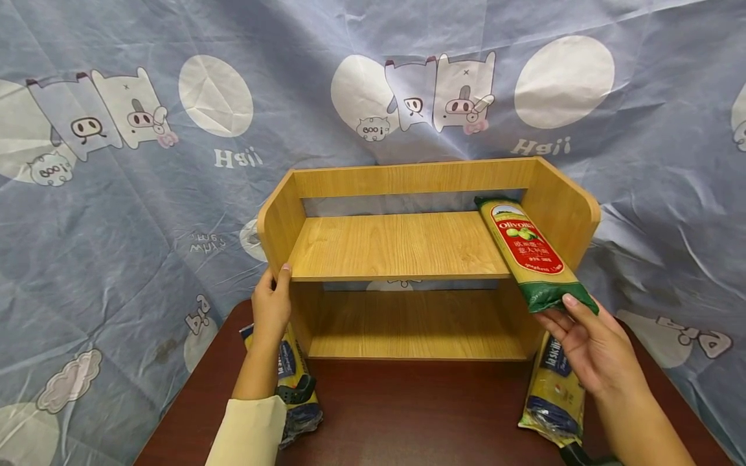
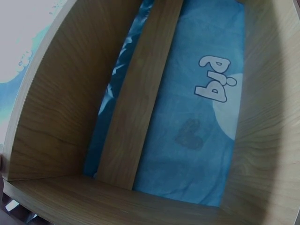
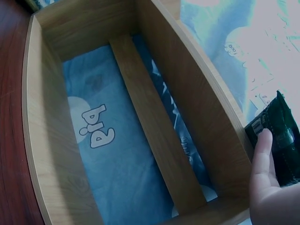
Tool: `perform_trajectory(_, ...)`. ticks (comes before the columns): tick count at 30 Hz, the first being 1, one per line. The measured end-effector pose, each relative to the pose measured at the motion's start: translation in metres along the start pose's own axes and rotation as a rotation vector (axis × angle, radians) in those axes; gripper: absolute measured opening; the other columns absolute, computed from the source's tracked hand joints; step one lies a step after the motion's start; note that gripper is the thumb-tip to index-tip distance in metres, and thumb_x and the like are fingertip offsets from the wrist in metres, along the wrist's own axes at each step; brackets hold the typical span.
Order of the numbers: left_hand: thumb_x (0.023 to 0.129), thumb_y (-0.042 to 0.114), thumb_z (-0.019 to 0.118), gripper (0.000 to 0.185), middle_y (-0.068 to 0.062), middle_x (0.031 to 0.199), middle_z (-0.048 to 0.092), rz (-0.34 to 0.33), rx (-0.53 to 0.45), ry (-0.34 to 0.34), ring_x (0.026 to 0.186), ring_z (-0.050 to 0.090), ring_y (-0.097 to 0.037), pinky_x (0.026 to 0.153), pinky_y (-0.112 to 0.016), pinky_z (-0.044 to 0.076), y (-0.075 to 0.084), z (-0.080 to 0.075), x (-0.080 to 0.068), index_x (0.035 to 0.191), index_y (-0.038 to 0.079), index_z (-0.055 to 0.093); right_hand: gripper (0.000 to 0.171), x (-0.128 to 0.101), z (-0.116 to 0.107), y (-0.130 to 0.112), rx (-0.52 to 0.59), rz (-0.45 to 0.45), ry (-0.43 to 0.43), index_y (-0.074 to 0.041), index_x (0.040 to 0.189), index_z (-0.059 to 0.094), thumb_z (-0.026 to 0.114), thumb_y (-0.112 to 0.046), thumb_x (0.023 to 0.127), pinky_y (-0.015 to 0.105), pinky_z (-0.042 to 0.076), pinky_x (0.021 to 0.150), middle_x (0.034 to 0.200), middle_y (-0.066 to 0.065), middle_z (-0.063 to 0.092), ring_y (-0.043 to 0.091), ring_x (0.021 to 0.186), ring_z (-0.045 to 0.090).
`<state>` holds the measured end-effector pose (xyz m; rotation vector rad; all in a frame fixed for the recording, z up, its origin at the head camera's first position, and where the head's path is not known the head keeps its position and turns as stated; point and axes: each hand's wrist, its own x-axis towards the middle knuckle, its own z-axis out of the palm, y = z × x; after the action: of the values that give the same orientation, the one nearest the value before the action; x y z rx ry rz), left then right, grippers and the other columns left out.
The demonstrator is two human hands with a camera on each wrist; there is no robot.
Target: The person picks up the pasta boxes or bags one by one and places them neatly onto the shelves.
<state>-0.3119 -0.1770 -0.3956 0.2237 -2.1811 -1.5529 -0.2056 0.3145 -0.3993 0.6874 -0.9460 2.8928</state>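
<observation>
Wooden two-tier shelf [image 1: 402, 246] standing on a dark red table [image 1: 419, 414] before a printed blue cloth backdrop [image 1: 116, 194]; all positions are given relative to the shelf. The left hand [image 1: 271, 304] grasps the front edge of the shelf's left side panel, thumb on the inner face, while the right hand [image 1: 588, 340] pinches the green lower end of a red-labelled spaghetti packet [image 1: 530, 252], which lies slanted along the right end of the upper board with its lower end overhanging the front edge. Two further pasta packets lie on the table, one [image 1: 294, 382] beside the shelf's left foot under the left forearm, the other [image 1: 556, 391] at its right foot beneath the right hand.
</observation>
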Motion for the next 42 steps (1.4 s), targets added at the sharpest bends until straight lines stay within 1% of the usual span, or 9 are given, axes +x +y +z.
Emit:
perform_trajectory(8,0.100,0.060,0.050,0.054,-0.017,0.129,0.067,0.014,-0.015,-0.001,0.119,0.061,-0.031,0.103,-0.049,0.046,0.000,0.000,-0.001,0.134,0.020,0.063,0.046,-0.013,0.000,0.001,-0.170,-0.007,0.028,-0.008,0.144,0.047,0.027,0.008,0.106,0.038,0.058,0.093,0.127,0.014,0.068,0.027,0.114,0.070)
perform_trajectory(14,0.101,0.057,0.050,0.051,-0.016,0.130,0.067,0.008,-0.023,-0.005,0.119,0.060,-0.030,0.104,-0.049,0.046,0.001,0.000,-0.001,0.134,0.021,0.063,0.053,-0.023,-0.006,0.001,-0.225,-0.021,-0.029,-0.006,0.151,0.042,0.022,0.011,0.105,0.037,0.056,0.097,0.140,0.016,0.063,0.028,0.125,0.064)
perform_trajectory(17,0.101,0.057,0.050,0.051,-0.016,0.130,0.067,0.006,-0.024,-0.011,0.119,0.060,-0.030,0.104,-0.049,0.046,0.002,-0.001,-0.001,0.134,0.021,0.062,0.053,-0.030,-0.013,0.001,-0.304,-0.029,-0.018,-0.006,0.151,0.042,0.023,0.011,0.105,0.034,0.056,0.097,0.143,0.012,0.061,0.025,0.127,0.064)
perform_trajectory(20,0.101,0.057,0.050,0.051,-0.017,0.131,0.067,0.007,-0.024,-0.015,0.118,0.061,-0.031,0.103,-0.050,0.047,0.002,-0.001,-0.002,0.135,0.020,0.062,0.052,-0.037,-0.020,0.001,-0.373,-0.023,0.026,-0.009,0.150,0.045,0.025,0.010,0.105,0.031,0.056,0.095,0.142,0.007,0.062,0.021,0.125,0.065)
perform_trajectory(25,0.101,0.059,0.048,0.054,-0.017,0.133,0.066,0.006,-0.025,-0.021,0.121,0.061,-0.033,0.103,-0.051,0.047,0.002,-0.001,-0.002,0.138,0.022,0.060,0.052,-0.050,-0.033,0.002,-0.399,-0.011,0.093,-0.011,0.148,0.049,0.029,0.010,0.105,0.029,0.057,0.093,0.139,0.004,0.064,0.017,0.124,0.065)
perform_trajectory(30,0.100,0.062,0.048,0.056,-0.017,0.132,0.066,-0.002,-0.018,-0.025,0.120,0.061,-0.034,0.102,-0.052,0.047,0.002,-0.001,-0.002,0.137,0.022,0.061,0.050,-0.063,-0.045,0.005,-0.470,-0.008,0.140,-0.013,0.143,0.054,0.030,0.010,0.105,0.026,0.057,0.092,0.136,0.001,0.067,0.013,0.121,0.067)
perform_trajectory(34,0.100,0.061,0.048,0.056,-0.017,0.132,0.066,0.001,-0.022,-0.025,0.120,0.061,-0.034,0.102,-0.052,0.047,0.002,-0.001,-0.002,0.136,0.021,0.061,0.048,-0.070,-0.055,0.007,-0.541,0.039,0.210,-0.020,0.139,0.058,0.035,0.006,0.106,0.023,0.056,0.089,0.133,-0.006,0.068,0.007,0.118,0.067)
perform_trajectory(37,0.100,0.060,0.048,0.056,-0.018,0.132,0.066,0.005,-0.026,-0.024,0.121,0.061,-0.034,0.103,-0.052,0.047,0.002,-0.001,-0.002,0.136,0.019,0.061,0.045,-0.075,-0.064,0.008,-0.627,0.082,0.260,-0.025,0.138,0.057,0.040,0.002,0.107,0.020,0.055,0.088,0.132,-0.013,0.067,0.002,0.116,0.066)
perform_trajectory(42,0.101,0.059,0.048,0.054,-0.017,0.131,0.066,0.002,-0.018,-0.021,0.120,0.061,-0.033,0.103,-0.051,0.047,0.002,-0.001,-0.003,0.135,0.020,0.062,0.040,-0.084,-0.077,0.012,-0.727,0.122,0.292,-0.027,0.138,0.052,0.043,-0.003,0.107,0.018,0.055,0.087,0.129,-0.021,0.065,-0.003,0.114,0.065)
